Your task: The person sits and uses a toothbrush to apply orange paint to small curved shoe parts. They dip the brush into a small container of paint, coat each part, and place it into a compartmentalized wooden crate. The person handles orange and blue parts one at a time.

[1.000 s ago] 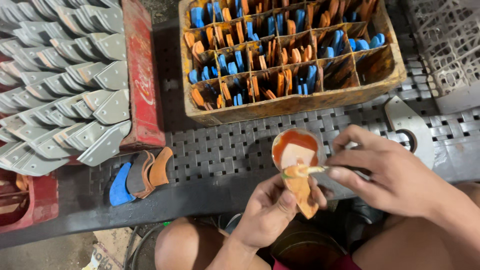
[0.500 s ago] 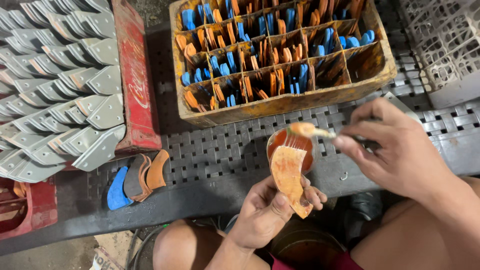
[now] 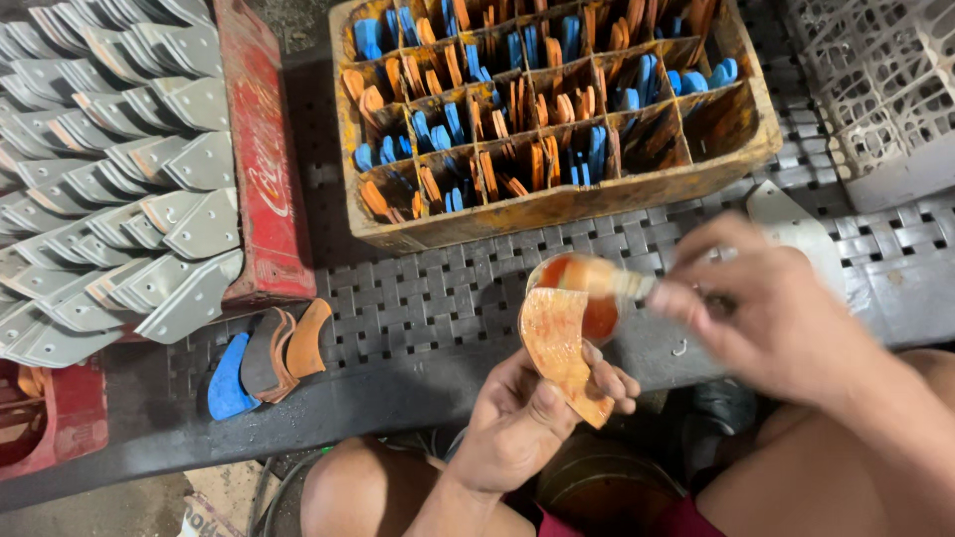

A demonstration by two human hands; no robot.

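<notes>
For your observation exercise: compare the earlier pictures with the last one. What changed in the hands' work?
The right hand lifted its glue brush off the curved orange piece and moved it up to the small orange glue pot. The left hand still holds that piece; the divided wooden crate is unchanged.

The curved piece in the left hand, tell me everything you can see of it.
The curved piece is a flat, rounded-edged cutout, tan and smeared with glossy orange glue. The left hand grips its lower end between thumb and fingers, holding it tilted in front of a small pot of orange glue. The right hand holds a brush just above it, blurred.
</notes>
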